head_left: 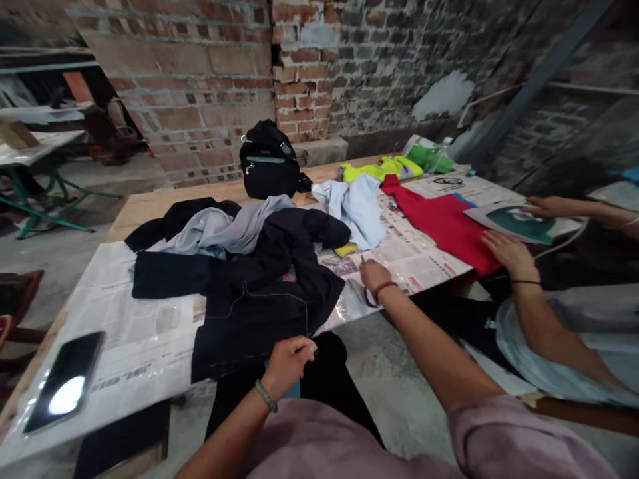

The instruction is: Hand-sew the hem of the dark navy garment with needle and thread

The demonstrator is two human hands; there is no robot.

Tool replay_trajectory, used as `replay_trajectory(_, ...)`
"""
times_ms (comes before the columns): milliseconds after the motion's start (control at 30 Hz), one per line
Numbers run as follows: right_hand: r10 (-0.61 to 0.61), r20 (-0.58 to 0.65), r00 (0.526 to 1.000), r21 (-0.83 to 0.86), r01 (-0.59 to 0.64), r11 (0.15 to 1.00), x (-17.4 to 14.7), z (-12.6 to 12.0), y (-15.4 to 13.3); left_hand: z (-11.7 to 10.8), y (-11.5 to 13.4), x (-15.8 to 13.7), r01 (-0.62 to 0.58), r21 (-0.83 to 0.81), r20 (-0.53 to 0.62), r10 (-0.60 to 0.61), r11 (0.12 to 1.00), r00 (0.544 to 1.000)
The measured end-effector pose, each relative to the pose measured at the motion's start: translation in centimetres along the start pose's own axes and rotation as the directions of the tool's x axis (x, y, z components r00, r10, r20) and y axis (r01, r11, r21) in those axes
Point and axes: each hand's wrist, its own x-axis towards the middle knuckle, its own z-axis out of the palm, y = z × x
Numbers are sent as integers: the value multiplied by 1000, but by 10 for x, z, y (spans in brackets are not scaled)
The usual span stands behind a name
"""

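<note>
Left hand is nearer, fingers pinched, can't tell on what; dark garment lies just ahead, along the near edge of the tabletop, left of the curled right hand, grip unclear too.

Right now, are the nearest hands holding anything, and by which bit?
Can't tell: the left hand looks pinched, the right hand curled, but anything inside is blurred.

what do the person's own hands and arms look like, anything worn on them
The left hand has a green bracelet at the wrist; the right hand has a reddish-brown beaded bracelet. A plain mauve sleeve covers the right upper arm. No gloves show.
</note>
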Motion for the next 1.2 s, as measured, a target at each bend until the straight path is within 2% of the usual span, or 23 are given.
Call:
replay_trajectory(133,-153,-68,986,65,158,985,29,11,-37,-4,1,-1,14,27,15,-14,1000,1000)
replay_trajectory(267,-204,-69,977,93,210,973,49,25,-52,-11,1,1,17,39,5,-17,999,1000)
replay_trajectory(433,-191,-117,974,110,204,973,50,33,-24,-13,0,7,26,27,19,-27,999,999)
replay_trajectory(600,-128,-224,966,145,163,976,55,26,14,-4,3,8,13,38,58,-15,999,998)
replay_trajectory(733,-22,-339,940,245,111,963,60,19,19,-3,9,3,14,21,51,-15,1000,999)
replay_trajectory(800,61,-401,914,318,76,945,51,19,14,-7,11,-3,15,2,26,-15,1000,1000)
replay_trajectory(900,163,-429,889,504,86,859,10,23,-2,-15,11,-13,21,-42,-12,-21,999,1000)
replay_trajectory(967,211,-347,914,741,129,659,-36,30,-18,-19,9,-21,23,-82,-26,-26,996,999)
replay_trajectory(1033,157,-207,966,886,118,448,-93,39,-38,-22,6,-31,30,-130,-36,-35,991,999)
replay_trajectory(1100,7,-39,999,958,36,284,-150,51,-59,-24,2,-41,39,-168,-50,-48,985,998)
replay_trajectory(1133,-57,30,998,972,-16,235,-177,56,-70,-25,-1,-46,42,-183,-59,-54,982,997)
replay_trajectory(1200,-94,124,988,978,-106,179,-222,66,-87,-26,-6,-56,44,-208,-75,-61,977,995)
